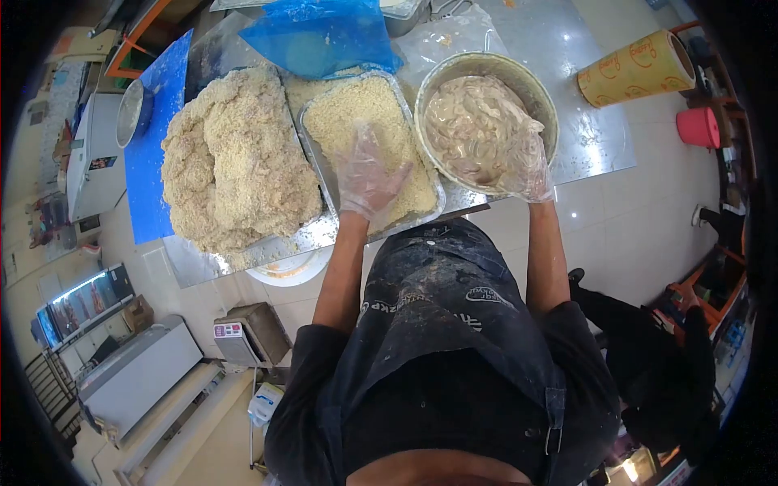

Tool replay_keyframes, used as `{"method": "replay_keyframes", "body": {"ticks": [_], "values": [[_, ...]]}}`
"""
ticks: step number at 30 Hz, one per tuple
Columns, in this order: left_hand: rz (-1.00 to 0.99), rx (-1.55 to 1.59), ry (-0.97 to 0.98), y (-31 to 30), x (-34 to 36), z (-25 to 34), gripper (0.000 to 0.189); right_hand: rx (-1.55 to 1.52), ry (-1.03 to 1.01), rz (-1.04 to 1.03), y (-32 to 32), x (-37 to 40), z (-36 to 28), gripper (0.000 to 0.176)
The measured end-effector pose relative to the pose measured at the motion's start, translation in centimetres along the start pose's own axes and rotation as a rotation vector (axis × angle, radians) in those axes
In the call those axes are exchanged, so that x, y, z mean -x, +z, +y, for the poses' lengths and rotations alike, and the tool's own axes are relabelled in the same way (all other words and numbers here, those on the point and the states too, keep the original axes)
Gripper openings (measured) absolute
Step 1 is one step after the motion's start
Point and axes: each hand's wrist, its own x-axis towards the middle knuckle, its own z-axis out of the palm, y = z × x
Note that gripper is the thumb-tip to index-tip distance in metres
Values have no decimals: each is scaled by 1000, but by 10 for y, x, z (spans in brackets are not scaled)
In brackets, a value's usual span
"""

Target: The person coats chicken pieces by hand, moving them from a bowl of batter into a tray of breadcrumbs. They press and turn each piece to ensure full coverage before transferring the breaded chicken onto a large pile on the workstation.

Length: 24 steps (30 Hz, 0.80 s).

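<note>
My left hand [369,180], in a clear plastic glove, lies with fingers spread on the pale crumbs [381,113] that fill a rectangular metal tray [442,200]. My right hand [531,166], also gloved, reaches over the near right rim of a round tub [551,97]. Wet, coated pieces of meat [478,130] fill the tub, and the right fingers touch them at its right side; the fingertips are hard to make out. Left of the tray rises a large heap of crumb-coated pieces [239,158].
Blue plastic [324,36] lies behind the tray. A yellow roll [636,69] stands at the metal table's [596,150] right. On the left are a blue board [154,178] and a metal bowl [132,113]. Another person in dark clothes [656,356] is at the lower right.
</note>
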Motion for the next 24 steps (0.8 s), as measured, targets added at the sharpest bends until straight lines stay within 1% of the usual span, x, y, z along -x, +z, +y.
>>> {"method": "replay_keyframes", "body": {"ticks": [2,5,6,7,8,9,10,11,12,13,14,15,16,17,18,19,20,21,22,23,24], "values": [[-32,1,-25,-6,3,3,94,-62,27,28,0,0,-4,58],[-39,-9,-21,6,12,8,93,52,-63,24,0,0,-4,56],[-25,-6,-16,11,16,8,93,122,-99,-6,-2,1,-6,56],[-4,-3,-10,17,17,6,93,82,-89,4,-1,-1,-8,57],[7,-20,-10,22,17,4,87,42,-80,15,-1,-2,-10,57],[15,-37,-13,20,16,5,82,-109,-16,58,1,2,-11,57],[29,-56,-17,18,12,4,76,-102,-35,60,1,0,-12,58],[99,-81,-7,22,9,3,68,-95,-54,63,2,-1,-13,59],[166,-108,3,29,6,2,60,68,-149,27,-3,0,-10,61],[236,-141,9,29,2,-1,53,111,-173,12,-4,-3,-6,62],[272,-108,20,30,-2,-4,47,153,-198,-2,-5,-5,-2,63],[306,-75,31,29,-5,-7,42,79,-144,3,-5,-6,-2,63],[340,-40,44,27,-7,-10,38,-77,-64,18,-2,-6,-2,64],[352,-40,39,25,-9,-13,39,-235,13,46,0,-6,-2,64],[363,-38,39,25,-11,-17,40,-475,118,85,2,-6,-5,64],[375,-36,41,24,-14,-20,41,-477,120,86,3,-8,-8,63],[343,2,35,24,-19,-25,40,-479,122,87,4,-10,-10,62],[309,41,33,23,-24,-34,40,-243,21,52,1,-10,-2,61],[271,82,33,18,-26,-40,39,-120,-33,38,1,-8,6,61],[274,212,-21,13,-29,-45,41,2,-89,31,2,-7,15,61],[273,343,-74,-4,-33,-45,42,9,-103,44,3,-6,27,61]]}}
